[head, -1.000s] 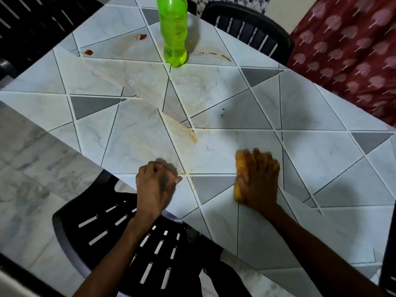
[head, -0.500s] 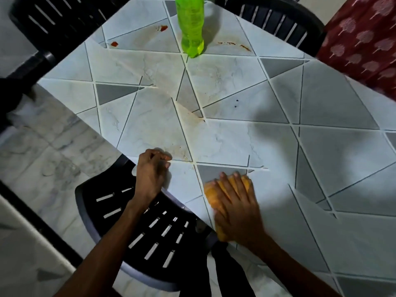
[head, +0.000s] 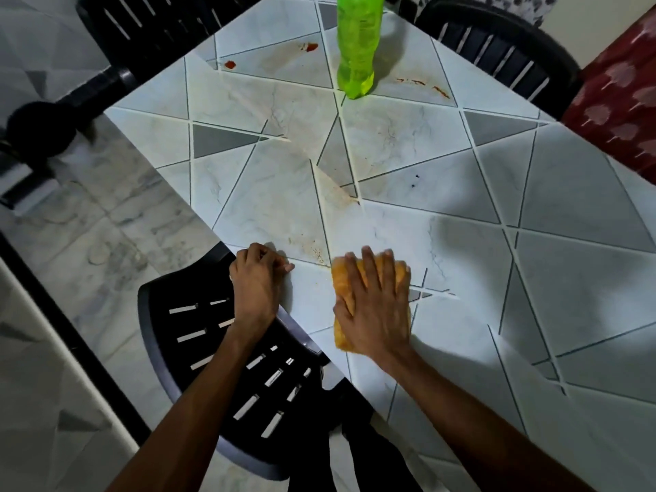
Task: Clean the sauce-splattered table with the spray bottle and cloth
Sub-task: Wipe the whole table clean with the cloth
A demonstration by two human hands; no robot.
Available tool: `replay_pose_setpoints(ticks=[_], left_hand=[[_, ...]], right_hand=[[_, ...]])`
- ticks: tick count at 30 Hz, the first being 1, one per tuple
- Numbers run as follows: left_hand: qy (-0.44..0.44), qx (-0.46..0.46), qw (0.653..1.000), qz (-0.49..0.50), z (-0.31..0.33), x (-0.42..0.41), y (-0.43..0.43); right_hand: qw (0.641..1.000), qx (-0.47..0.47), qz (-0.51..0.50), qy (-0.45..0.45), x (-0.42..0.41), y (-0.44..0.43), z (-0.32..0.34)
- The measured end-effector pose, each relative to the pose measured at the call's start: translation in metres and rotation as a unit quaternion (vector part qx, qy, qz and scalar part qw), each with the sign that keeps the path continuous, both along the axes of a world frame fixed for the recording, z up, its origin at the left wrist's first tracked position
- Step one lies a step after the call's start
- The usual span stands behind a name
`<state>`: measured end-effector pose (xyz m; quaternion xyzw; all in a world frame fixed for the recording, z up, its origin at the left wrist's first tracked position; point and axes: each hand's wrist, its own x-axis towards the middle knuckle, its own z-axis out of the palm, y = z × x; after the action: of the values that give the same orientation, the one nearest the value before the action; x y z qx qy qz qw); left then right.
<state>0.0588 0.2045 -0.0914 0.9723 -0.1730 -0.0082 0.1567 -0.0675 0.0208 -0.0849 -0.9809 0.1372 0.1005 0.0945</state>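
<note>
A: Orange cloth [head: 340, 278] flat on the worktop [head: 532, 207] near the front edge, right hand [head: 376, 310] spread over it, palm down — fingers splayed, pressing, not pinching. Wide contact for wiping, I'd say.

B: Left hand [head: 257, 285]?

A: Curled loosely at the worktop edge, over the black chair [head: 198, 349], holding nothing. Looks like bracing while the other arm pushes.

B: Bottle [head: 356, 47]?

A: Green, upright at the far side, well apart from both hands. Parked out of the wipe path, probably.

B: What's left?

A: Red spots [head: 311, 47] left of the bottle, red streaks [head: 422, 83] to its right, and a faint brownish smear [head: 319, 252] just beside the cloth. Near patch is the current step — far spots likely need the bottle moved first.
</note>
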Motion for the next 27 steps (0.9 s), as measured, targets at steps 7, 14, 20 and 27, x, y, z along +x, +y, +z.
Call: replay_pose_setpoints(ticks=[7,14,20,27], left_hand=[[0.081,-0.124,0.988,-0.034,0.000,0.016,0.016],[0.046,-0.045,0.990,-0.126,0.012,0.051,0.039],[0.076,0.024,0.983,-0.164,-0.018,0.055,0.053],[0.083,0.004,0.976,-0.200,-0.011,0.074,0.066]], right_hand=[[0.999,-0.006,-0.046,0.001,0.125,0.016,-0.006],[0.999,-0.010,0.038,-0.017,-0.017,0.034,0.005],[0.997,-0.046,-0.058,0.015,-0.131,0.036,-0.005],[0.986,-0.037,-0.158,0.023,0.013,0.101,0.007]])
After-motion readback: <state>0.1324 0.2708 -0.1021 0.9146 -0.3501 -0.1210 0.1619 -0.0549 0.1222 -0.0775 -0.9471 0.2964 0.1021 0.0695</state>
